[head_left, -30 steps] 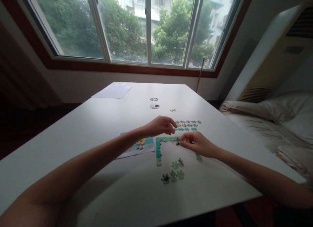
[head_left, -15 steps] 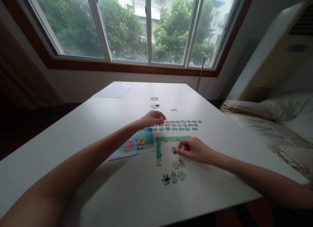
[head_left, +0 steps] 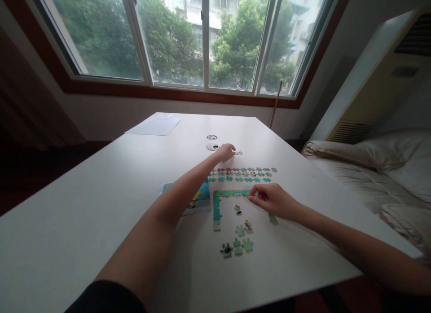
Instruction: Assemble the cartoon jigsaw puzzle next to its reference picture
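My left hand (head_left: 226, 152) reaches to the far part of the table, beside a small group of loose puzzle pieces (head_left: 239, 153). Its fingers are a little apart, with nothing visible in them. My right hand (head_left: 274, 199) hovers by the top right of the partly joined green puzzle border (head_left: 217, 209); thumb and forefinger come together in a pinch, with no piece showing between them. Inside the border lies a single puzzle piece (head_left: 238, 209). Closer to me are a joined green and coloured pair (head_left: 240, 231) and a cluster of pale green pieces (head_left: 238, 246).
Rows of loose puzzle pieces (head_left: 245, 174) lie beyond the border. A cartoon picture sheet (head_left: 201, 200) is partly under my left forearm. Two round discs (head_left: 212, 137) and white papers (head_left: 155, 125) lie farther back. A sofa (head_left: 363, 165) stands right of the white table (head_left: 84, 205).
My left hand has moved away from the rows to the far pieces. My right hand has left the single piece inside the border and shifted up and right, uncovering the border's right side.
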Demonstrator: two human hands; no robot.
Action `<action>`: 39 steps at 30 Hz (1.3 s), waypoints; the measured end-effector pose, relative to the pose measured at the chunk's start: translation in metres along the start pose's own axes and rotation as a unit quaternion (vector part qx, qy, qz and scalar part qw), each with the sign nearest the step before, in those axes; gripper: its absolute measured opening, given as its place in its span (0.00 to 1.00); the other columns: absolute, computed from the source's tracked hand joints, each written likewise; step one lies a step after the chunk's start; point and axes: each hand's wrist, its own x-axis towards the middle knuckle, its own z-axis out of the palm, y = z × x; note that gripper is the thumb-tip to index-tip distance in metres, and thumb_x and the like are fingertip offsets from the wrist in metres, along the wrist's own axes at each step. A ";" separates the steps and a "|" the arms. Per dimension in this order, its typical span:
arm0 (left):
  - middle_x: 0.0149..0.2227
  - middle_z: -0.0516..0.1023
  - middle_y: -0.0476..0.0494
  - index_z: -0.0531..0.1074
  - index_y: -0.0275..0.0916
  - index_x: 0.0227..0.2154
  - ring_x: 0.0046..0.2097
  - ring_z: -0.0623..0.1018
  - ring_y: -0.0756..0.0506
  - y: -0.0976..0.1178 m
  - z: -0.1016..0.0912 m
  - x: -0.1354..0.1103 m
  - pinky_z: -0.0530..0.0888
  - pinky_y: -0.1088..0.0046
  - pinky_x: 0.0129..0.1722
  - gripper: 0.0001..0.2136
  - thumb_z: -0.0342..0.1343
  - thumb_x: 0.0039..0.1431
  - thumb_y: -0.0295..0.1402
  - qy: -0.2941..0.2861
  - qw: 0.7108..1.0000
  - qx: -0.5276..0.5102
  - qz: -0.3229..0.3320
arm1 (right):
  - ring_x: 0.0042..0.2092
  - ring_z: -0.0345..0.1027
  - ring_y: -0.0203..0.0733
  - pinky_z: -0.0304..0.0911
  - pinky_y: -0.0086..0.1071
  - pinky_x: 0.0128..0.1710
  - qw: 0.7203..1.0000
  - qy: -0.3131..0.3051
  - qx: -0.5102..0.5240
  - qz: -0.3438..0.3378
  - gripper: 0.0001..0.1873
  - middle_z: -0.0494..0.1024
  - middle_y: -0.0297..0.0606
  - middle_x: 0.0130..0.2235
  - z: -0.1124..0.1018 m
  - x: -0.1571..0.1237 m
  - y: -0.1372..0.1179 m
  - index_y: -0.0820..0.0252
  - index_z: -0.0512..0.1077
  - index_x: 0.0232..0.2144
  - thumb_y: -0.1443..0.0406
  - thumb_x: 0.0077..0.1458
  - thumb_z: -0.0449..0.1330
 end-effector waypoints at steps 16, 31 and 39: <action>0.47 0.69 0.41 0.66 0.36 0.47 0.44 0.72 0.44 -0.006 -0.007 0.010 0.72 0.61 0.42 0.13 0.52 0.61 0.35 -0.048 0.995 0.078 -0.027 | 0.20 0.54 0.30 0.49 0.25 0.23 0.998 0.067 0.007 0.006 0.12 0.63 0.28 0.17 -0.013 0.007 0.016 0.61 0.72 0.27 0.59 0.53 0.54; 0.31 0.76 0.46 0.70 0.31 0.36 0.32 0.76 0.51 0.015 -0.017 -0.081 0.74 0.74 0.33 0.07 0.57 0.56 0.29 -0.077 0.962 -0.229 0.125 | 0.21 0.53 0.30 0.50 0.25 0.23 0.996 0.071 0.040 0.020 0.13 0.61 0.28 0.17 -0.010 0.011 0.018 0.62 0.74 0.29 0.59 0.53 0.54; 0.25 0.77 0.47 0.72 0.32 0.33 0.28 0.76 0.52 0.033 -0.011 -0.130 0.73 0.75 0.31 0.08 0.60 0.50 0.30 -0.109 0.919 -0.342 0.165 | 0.20 0.50 0.30 0.47 0.25 0.21 0.994 0.076 0.079 0.011 0.16 0.59 0.27 0.16 -0.007 0.008 0.003 0.62 0.74 0.31 0.56 0.54 0.54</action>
